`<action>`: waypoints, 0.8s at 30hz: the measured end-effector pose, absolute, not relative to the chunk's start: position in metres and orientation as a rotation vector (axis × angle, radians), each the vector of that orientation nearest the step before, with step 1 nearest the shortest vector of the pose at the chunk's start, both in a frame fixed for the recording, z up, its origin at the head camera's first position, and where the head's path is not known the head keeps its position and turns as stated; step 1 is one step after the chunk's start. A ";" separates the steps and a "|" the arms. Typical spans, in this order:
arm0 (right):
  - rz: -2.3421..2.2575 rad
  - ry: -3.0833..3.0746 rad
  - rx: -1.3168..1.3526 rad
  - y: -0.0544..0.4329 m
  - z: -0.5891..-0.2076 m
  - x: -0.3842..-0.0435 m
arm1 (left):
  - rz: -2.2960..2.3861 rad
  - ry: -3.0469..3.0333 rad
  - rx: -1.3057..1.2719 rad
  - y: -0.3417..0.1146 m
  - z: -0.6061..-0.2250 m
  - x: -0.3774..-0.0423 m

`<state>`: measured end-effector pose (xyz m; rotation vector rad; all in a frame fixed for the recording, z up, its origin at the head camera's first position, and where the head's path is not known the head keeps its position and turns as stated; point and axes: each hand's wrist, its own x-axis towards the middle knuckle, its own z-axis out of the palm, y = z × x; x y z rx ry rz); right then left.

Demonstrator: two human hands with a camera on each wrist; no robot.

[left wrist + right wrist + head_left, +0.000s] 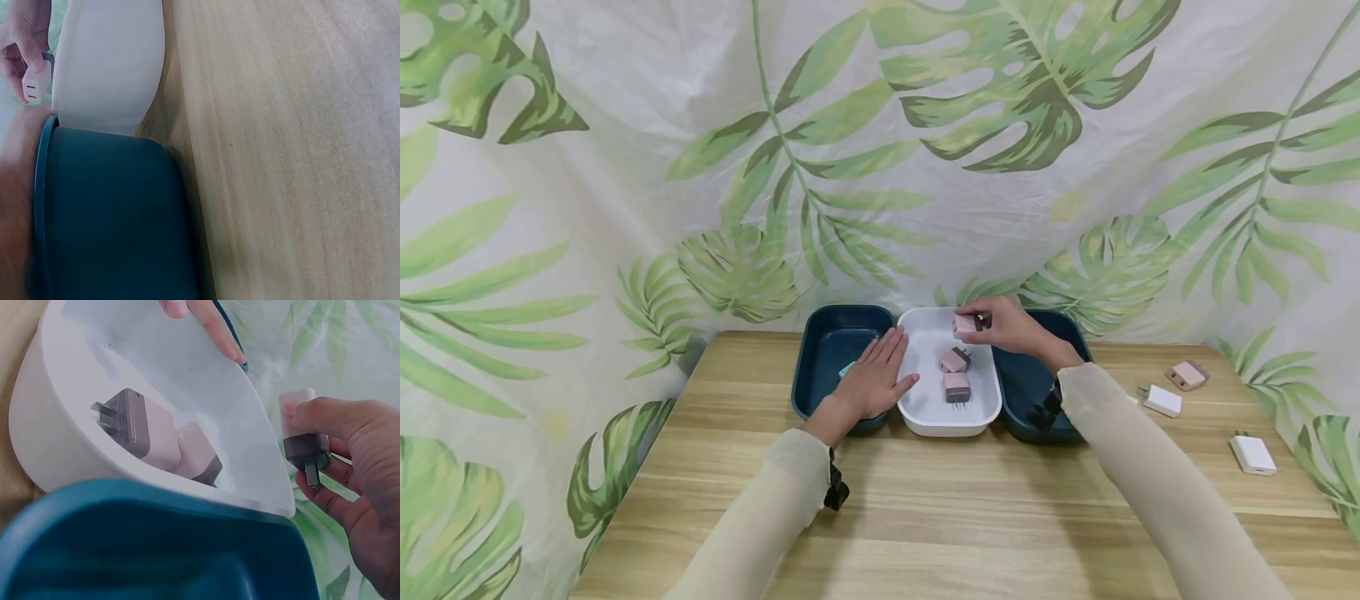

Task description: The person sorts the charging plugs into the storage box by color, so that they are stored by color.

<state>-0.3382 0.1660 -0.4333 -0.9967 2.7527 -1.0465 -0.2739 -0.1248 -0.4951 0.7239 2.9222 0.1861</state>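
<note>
A pink and dark-grey charger plug (304,428) is pinched between the thumb and fingers of my right hand (1011,325), over the far end of the white tray (950,427). Two more pink charger plugs lie inside that tray, one (955,360) behind the other (957,387), metal prongs showing. My left hand (871,379) lies with straight fingers across the adjoining rims of the left blue tray (801,375) and the white tray. Partly hidden behind that hand, a small light-teal thing (846,368) sits in the left blue tray.
A second blue tray (1022,392) stands right of the white one, partly under my right forearm. On the wooden table (925,517) at the right lie a pink charger plug (1187,374) and white charger plugs (1163,401). A leaf-patterned cloth (850,167) hangs behind.
</note>
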 end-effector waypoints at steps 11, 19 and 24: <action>-1.031 2.719 -0.989 0.151 -0.442 -0.347 | 0.205 2.948 0.745 -0.125 -0.493 -0.272; -1.046 2.684 -0.997 0.140 -0.449 -0.353 | 0.218 2.952 0.752 -0.125 -0.494 -0.273; -1.026 2.694 -1.004 0.135 -0.457 -0.356 | 0.205 2.959 0.755 -0.125 -0.494 -0.271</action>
